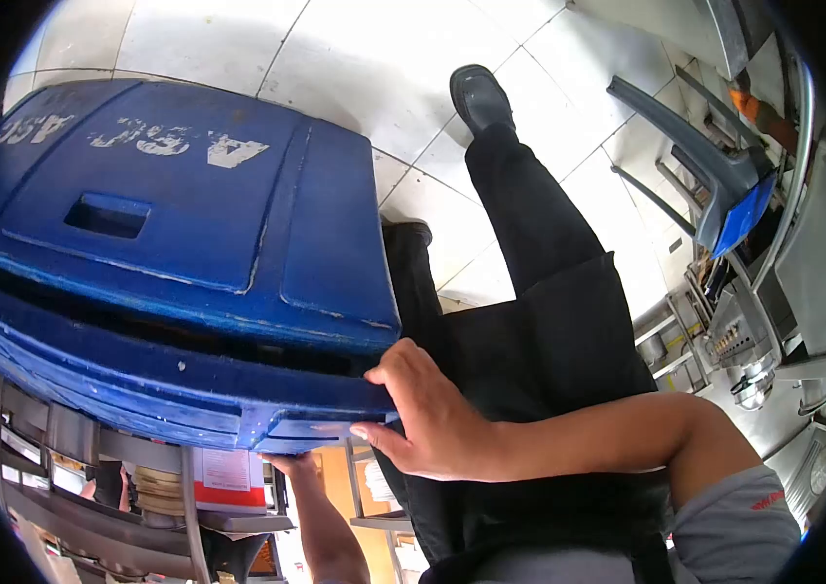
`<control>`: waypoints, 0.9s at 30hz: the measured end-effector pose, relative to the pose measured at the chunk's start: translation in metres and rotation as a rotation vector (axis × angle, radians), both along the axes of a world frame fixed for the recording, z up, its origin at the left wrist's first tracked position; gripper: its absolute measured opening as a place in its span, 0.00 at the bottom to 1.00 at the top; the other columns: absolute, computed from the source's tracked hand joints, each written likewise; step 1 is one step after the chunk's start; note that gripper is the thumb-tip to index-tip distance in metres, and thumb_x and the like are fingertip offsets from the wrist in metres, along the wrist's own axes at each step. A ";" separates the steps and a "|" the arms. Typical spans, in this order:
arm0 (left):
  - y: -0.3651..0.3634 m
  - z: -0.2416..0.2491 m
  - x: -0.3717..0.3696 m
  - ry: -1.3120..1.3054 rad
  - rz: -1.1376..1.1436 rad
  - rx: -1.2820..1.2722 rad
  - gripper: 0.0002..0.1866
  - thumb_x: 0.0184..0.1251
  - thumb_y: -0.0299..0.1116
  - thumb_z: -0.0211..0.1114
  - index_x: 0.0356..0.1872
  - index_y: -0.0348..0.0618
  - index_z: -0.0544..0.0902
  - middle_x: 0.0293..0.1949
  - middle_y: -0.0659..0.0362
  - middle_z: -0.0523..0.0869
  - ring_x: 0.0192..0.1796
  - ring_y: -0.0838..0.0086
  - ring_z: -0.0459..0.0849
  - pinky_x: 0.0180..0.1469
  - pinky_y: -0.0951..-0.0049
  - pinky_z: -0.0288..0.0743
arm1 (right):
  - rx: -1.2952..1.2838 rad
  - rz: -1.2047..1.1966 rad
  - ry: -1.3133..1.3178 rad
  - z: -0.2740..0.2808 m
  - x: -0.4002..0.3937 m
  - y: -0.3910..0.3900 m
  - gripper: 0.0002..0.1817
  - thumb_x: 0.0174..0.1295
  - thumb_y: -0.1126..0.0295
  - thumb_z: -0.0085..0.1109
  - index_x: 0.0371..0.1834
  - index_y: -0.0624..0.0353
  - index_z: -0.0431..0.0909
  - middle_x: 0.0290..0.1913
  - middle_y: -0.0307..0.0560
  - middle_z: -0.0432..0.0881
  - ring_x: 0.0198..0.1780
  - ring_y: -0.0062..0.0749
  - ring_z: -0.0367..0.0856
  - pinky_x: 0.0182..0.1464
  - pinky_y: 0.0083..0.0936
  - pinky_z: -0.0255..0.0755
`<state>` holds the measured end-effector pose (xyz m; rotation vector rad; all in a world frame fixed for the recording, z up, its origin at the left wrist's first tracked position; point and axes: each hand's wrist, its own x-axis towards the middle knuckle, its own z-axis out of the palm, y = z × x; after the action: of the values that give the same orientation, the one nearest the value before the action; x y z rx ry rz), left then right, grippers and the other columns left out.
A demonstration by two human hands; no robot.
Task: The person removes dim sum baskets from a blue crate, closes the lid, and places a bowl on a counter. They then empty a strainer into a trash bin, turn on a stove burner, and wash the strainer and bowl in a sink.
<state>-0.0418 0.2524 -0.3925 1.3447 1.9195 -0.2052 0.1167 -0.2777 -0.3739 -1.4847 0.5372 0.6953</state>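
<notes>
A large blue plastic bin (189,214) with worn white lettering fills the left of the head view. Along its near side runs a thick blue lid (140,336), with a dark gap between the two. My right hand (422,404) grips the right end of the lid, thumb on the near side and fingers curled over the edge. My left hand (294,463) holds the lid's near edge from below, and its fingers are partly hidden by the lid. I wear a black apron (539,341) and a dark shoe (480,99) shows on the floor.
White floor tiles (374,58) lie beyond the bin. At the right stand a grey and blue plastic stool (715,175) and metal kitchen equipment (729,336). Metal shelving (130,545) with stacked items and a red-and-white sheet (230,477) is at lower left.
</notes>
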 end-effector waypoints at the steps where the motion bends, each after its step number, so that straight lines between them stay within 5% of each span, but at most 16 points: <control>1: -0.005 -0.002 0.002 -0.029 0.032 -0.008 0.50 0.64 0.84 0.34 0.74 0.61 0.71 0.72 0.59 0.75 0.71 0.58 0.74 0.68 0.47 0.72 | 0.026 -0.004 0.014 0.001 0.000 -0.003 0.30 0.60 0.68 0.74 0.56 0.62 0.61 0.50 0.61 0.68 0.53 0.50 0.75 0.55 0.40 0.76; 6: -0.056 0.004 0.032 -0.055 -0.050 -0.095 0.50 0.68 0.80 0.32 0.77 0.54 0.66 0.77 0.56 0.68 0.75 0.51 0.69 0.75 0.42 0.64 | 0.093 0.001 0.040 0.010 0.004 -0.004 0.33 0.58 0.68 0.76 0.58 0.62 0.61 0.53 0.62 0.69 0.55 0.50 0.76 0.57 0.37 0.79; 21: -0.072 0.002 0.046 -0.028 -0.039 -0.092 0.49 0.68 0.79 0.31 0.76 0.55 0.68 0.76 0.57 0.70 0.75 0.52 0.68 0.75 0.42 0.64 | 0.057 0.075 0.007 0.002 0.005 -0.004 0.32 0.58 0.68 0.75 0.56 0.63 0.61 0.49 0.63 0.69 0.53 0.48 0.76 0.54 0.38 0.79; 24: -0.031 -0.001 0.022 -0.087 0.045 -0.142 0.48 0.68 0.80 0.31 0.75 0.55 0.69 0.72 0.57 0.74 0.73 0.54 0.71 0.76 0.44 0.63 | 0.046 0.029 -0.024 0.000 0.009 -0.007 0.28 0.59 0.67 0.74 0.52 0.63 0.64 0.47 0.60 0.70 0.49 0.51 0.75 0.50 0.41 0.74; 27: -0.042 0.013 0.043 0.377 -0.008 0.179 0.42 0.71 0.75 0.37 0.70 0.55 0.71 0.61 0.55 0.79 0.61 0.62 0.78 0.63 0.53 0.73 | 0.008 0.066 -0.083 -0.005 0.003 -0.001 0.27 0.59 0.62 0.74 0.51 0.62 0.66 0.47 0.58 0.70 0.48 0.50 0.74 0.50 0.40 0.70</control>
<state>0.0016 0.2108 -0.3795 1.5151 2.2901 -0.3154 0.1193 -0.2792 -0.3787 -1.5224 0.4232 0.6825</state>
